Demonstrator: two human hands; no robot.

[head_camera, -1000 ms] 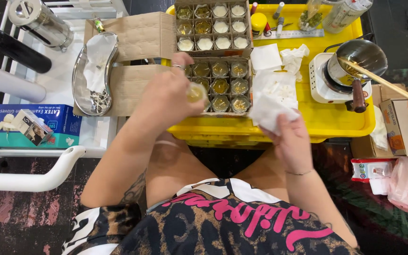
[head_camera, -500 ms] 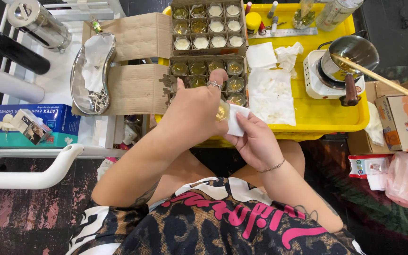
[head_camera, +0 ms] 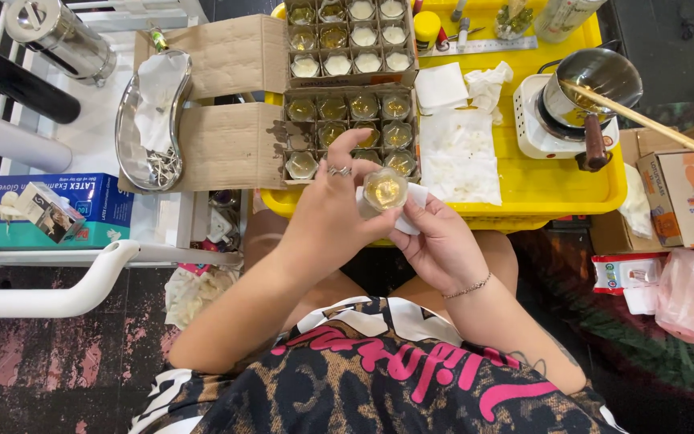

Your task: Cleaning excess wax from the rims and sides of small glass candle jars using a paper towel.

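Left hand gripping a small glass jar mid-frame; right hand pinching a white tissue against it, wiping. Remaining jars waiting in the cardboard tray at 12 o'clock.

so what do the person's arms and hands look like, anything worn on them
Both arms are bare, with no sleeves reaching the forearms. The left hand wears a silver-coloured ring on one finger. The right hand has a thin chain bracelet around the wrist, and a small dark tattoo shows further up that arm. No gloves on either hand.
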